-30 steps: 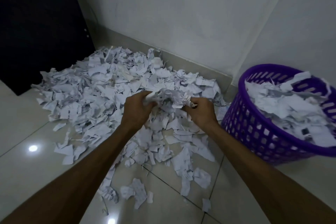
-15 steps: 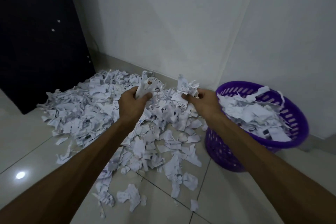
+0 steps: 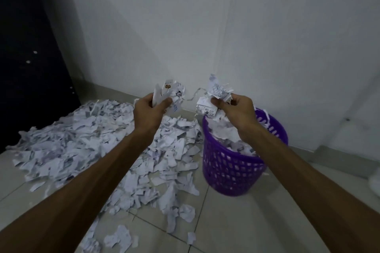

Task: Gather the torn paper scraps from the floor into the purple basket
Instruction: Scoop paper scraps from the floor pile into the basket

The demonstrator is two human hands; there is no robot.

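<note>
A wide heap of torn white paper scraps (image 3: 86, 146) covers the tiled floor on the left. The purple basket (image 3: 228, 168) stands at the right, near the wall corner, holding many scraps. My left hand (image 3: 147, 112) grips a bunch of scraps (image 3: 171, 94), raised above the heap and left of the basket. My right hand (image 3: 236, 109) grips another bunch (image 3: 216, 92) directly over the basket's opening. A thin paper strip (image 3: 195, 93) dangles between the two bunches.
White walls meet in a corner behind the basket. A dark door or panel (image 3: 26, 63) stands at the far left. Loose scraps (image 3: 119, 238) lie scattered on the grey tiles in front. A pale object (image 3: 375, 183) sits at the right edge.
Both hands have lifted their bunches of scraps higher and moved right; the right hand now hangs over the basket. The view has tilted up and shifted toward the basket.
</note>
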